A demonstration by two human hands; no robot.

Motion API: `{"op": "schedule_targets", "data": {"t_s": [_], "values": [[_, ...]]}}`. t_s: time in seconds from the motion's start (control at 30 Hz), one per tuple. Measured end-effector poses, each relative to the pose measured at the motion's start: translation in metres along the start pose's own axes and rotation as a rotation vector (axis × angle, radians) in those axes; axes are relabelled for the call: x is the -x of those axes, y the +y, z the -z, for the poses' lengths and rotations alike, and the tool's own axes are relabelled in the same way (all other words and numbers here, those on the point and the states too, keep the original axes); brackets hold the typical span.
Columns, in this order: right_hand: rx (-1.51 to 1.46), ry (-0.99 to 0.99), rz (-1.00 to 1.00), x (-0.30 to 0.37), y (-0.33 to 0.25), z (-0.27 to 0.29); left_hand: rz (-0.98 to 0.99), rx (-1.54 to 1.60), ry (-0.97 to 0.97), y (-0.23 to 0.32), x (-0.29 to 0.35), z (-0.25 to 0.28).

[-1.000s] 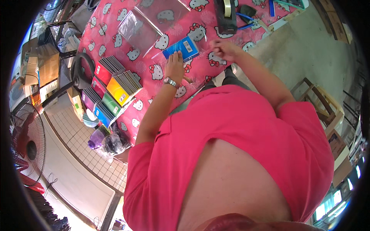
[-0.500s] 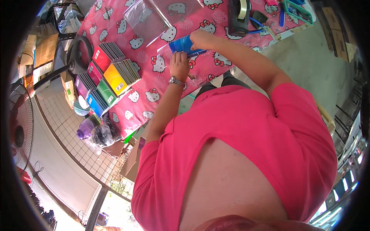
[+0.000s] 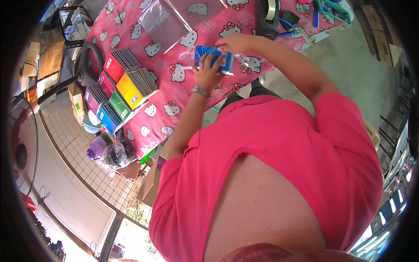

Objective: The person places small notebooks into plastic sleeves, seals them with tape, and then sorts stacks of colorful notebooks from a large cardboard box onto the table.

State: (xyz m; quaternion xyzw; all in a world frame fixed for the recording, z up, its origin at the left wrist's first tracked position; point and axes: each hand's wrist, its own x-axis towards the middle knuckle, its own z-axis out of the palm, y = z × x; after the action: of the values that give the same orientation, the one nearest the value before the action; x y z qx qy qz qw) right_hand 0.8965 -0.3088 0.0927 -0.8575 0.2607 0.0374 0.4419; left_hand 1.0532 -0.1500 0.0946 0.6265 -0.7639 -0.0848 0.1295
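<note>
A blue notebook (image 3: 227, 62) lies on the pink patterned tablecloth, with clear plastic film (image 3: 188, 54) showing around its edges. My left hand (image 3: 207, 75), a watch at its wrist, rests on the notebook's near left part with fingers spread. At the notebook's far right corner is my right hand (image 3: 235, 43), fingers bent and close together. What its fingertips pinch, if anything, is too small to make out. Beyond the hands, flat clear plastic sleeves (image 3: 163, 24) lie on the cloth.
Stacks of spiral notebooks stand to the left, among them a yellow stack (image 3: 136, 89) and a red one (image 3: 120, 61). A black tape dispenser (image 3: 267, 19), blue-handled pliers (image 3: 288, 27) and a green tray (image 3: 334, 12) sit at the far right. A fan (image 3: 22, 150) stands far left.
My left hand's fingers have spread out over the blue notebook. The right hand has opened from a tight fist-like bend and shifted slightly at the far corner; more of the notebook's cover shows.
</note>
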Motion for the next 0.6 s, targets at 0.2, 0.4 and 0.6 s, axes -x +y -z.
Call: {"op": "schedule_targets", "data": {"t_s": [0.2, 0.4, 0.6], "values": [[-0.866, -0.264, -0.265, 0.054, -0.033, 0.025, 0.175, 0.707, -0.319, -0.063, 0.021, 0.046], [-0.696, -0.072, 0.02, 0.067, -0.026, -0.003, 0.494, 1.48, -0.292, -0.04, 0.015, 0.048], [-0.207, 0.296, 0.294, 0.049, -0.04, -0.008, 0.426, 0.928, -0.035, -0.02, 0.004, 0.043]]}}
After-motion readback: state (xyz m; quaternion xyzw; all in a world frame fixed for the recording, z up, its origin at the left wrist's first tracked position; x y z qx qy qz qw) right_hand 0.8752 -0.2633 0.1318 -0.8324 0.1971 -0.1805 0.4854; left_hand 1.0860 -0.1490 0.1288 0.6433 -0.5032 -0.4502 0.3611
